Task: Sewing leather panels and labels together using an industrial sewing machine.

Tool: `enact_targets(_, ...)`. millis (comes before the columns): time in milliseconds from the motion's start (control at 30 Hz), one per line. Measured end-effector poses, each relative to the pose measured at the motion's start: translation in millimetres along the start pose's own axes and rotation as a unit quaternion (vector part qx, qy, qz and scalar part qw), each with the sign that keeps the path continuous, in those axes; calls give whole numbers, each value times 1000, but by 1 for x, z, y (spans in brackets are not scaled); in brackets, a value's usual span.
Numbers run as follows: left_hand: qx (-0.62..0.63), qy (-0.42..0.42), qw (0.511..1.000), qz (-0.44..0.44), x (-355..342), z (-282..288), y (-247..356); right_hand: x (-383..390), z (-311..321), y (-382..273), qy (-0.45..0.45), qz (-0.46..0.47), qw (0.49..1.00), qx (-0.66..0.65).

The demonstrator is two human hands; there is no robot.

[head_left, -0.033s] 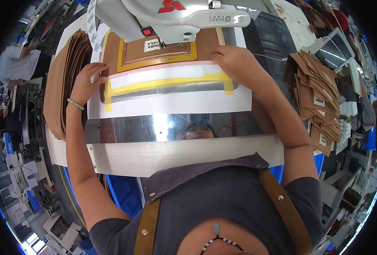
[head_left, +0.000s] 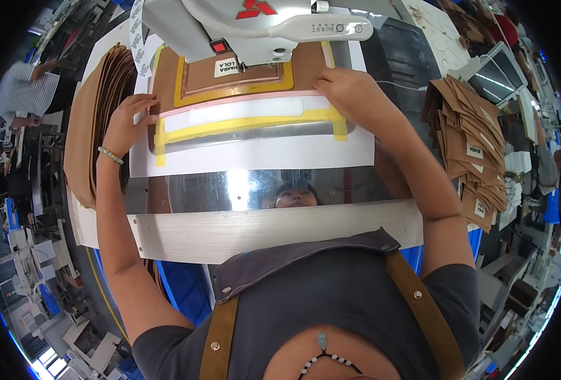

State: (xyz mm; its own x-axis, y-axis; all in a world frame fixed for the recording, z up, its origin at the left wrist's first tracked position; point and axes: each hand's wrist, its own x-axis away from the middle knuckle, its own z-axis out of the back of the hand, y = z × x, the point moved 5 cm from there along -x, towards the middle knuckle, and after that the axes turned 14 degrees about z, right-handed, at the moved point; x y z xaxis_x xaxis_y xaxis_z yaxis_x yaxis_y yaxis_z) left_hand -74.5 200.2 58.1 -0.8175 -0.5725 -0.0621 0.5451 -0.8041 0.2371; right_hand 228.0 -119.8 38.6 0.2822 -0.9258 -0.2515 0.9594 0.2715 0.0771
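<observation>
A brown sheet (head_left: 306, 73) lies under a white press machine (head_left: 223, 28) with a long lever. On it are a yellow rectangular frame (head_left: 185, 94) and a printed white label. Below run a pink strip, yellow tape (head_left: 242, 125) and a white board (head_left: 261, 155). My left hand (head_left: 128, 126), wearing a bead bracelet, touches the sheet's left edge with fingers bent but apart. My right hand (head_left: 347, 98) has its fingers closed at the sheet's right edge, the fingertips resting on it.
Brown pieces are stacked at left (head_left: 87, 126); more with white labels (head_left: 473, 171) lie at right beside a tablet-like screen (head_left: 496, 73). A reflective metal plate (head_left: 211, 190) and pale front ledge (head_left: 274, 228) are nearer me. A person in a striped shirt (head_left: 24, 92) is at far left.
My left hand and forearm have shifted very slightly left. My right hand stays in the same place.
</observation>
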Motion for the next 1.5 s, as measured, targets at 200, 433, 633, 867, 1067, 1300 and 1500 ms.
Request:
enact_targets(200, -58, -29, 998, 4, -9, -5, -1, -2, -5, -8, -4, 29, 998, 55)
enact_targets(433, -143, 18, 984, -106, -25, -24, 33, 14, 2, -3, 23, 18, 996, 86)
enact_targets(633, -36, -49, 993, -103, -29, -26, 69, 44, 8, 14, -22, -10, 991, 133)
enact_targets(867, -102, 1, 975, -199, -33, -51, 112, 70, 20, 32, 25, 15, 990, 137)
enact_targets(1067, -63, 109, 956, -265, -44, -78, 146, 99, 31, 49, 13, -44, 992, 121)
enact_targets(1300, 39, 168, 961, -218, -34, -63, 155, 105, 47, 44, 11, -41, 991, 128)
enact_targets(1500, 34, 252, 961, -110, 36, -3, 136, 76, 79, -6, 42, 12, 991, 126)
